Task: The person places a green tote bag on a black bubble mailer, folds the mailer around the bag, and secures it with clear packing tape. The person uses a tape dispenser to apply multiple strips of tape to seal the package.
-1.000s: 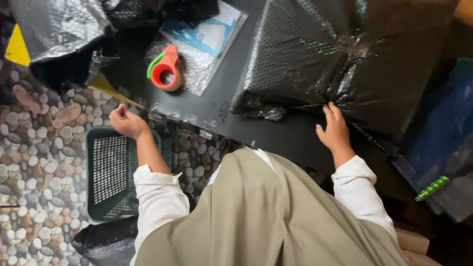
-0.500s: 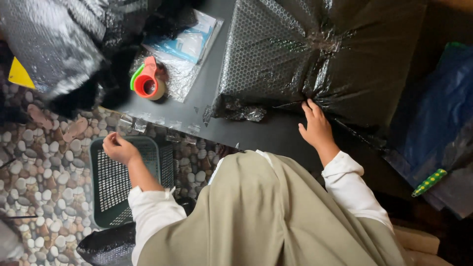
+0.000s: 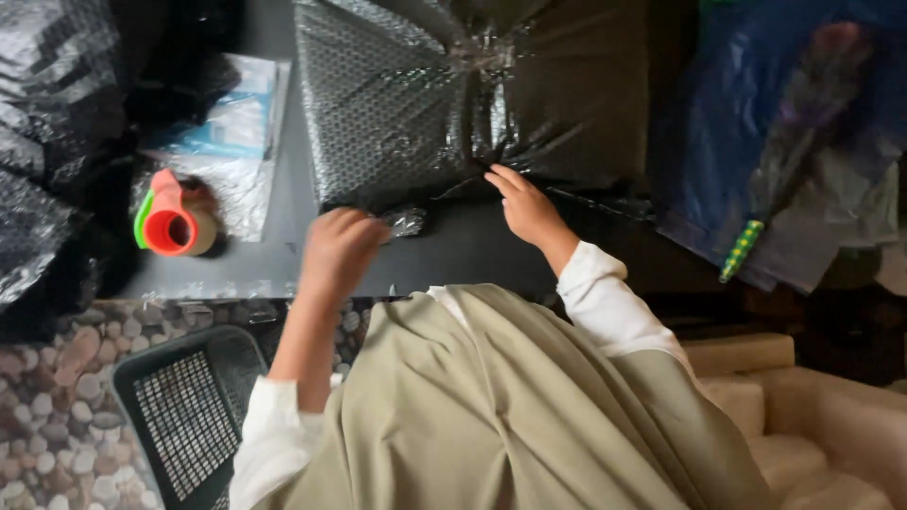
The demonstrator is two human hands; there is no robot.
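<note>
A black bubble-wrapped parcel (image 3: pixel 472 94) lies on the dark surface (image 3: pixel 283 227); right hand (image 3: pixel 525 204) rests flat and open on its near edge, left hand (image 3: pixel 338 247) loosely curled just beside its crumpled corner; the slick, soft film probably slips, so grip under the edges

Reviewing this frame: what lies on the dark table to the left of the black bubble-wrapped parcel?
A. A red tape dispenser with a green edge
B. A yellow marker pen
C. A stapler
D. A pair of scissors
A. A red tape dispenser with a green edge sits on the dark table, left of the black bubble-wrapped parcel that the right hand touches.
</note>
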